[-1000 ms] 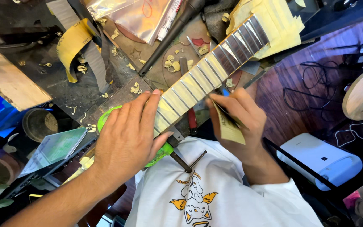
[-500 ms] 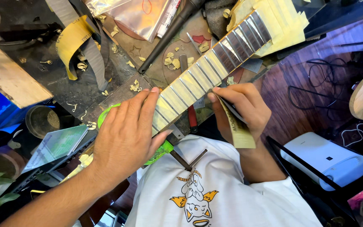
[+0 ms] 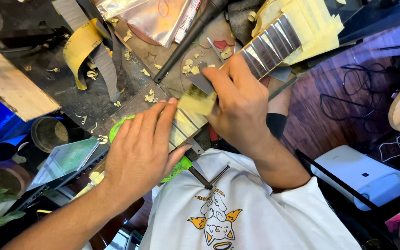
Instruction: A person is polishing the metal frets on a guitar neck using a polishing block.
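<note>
A guitar neck (image 3: 274, 41) lies slanted across the bench, with dark fretboard and metal frets at its upper right. Pale yellow masking tape covers its lower part. My left hand (image 3: 140, 148) lies over the neck's lower end, fingers on top and thumb against its side, holding it down. My right hand (image 3: 241, 102) is across the middle of the neck, pinching a strip of yellow tape (image 3: 195, 99) that touches the fretboard beside my left fingertips. A thin grey metal piece (image 3: 201, 81) shows just above my right fingers. A green object (image 3: 116, 129) peeks from under my left hand.
Wood shavings litter the bench. A yellow sandpaper strip (image 3: 82, 44) and a wooden block (image 3: 10, 88) lie at the left, a plastic bag (image 3: 149, 18) and a black rod (image 3: 195, 32) at the top. A white device (image 3: 362, 173) and cables (image 3: 348, 92) are on the floor at the right.
My right hand has moved from the right side of the neck to over the fretboard, bringing the tape strip toward my left fingertips. My left hand has stayed in place.
</note>
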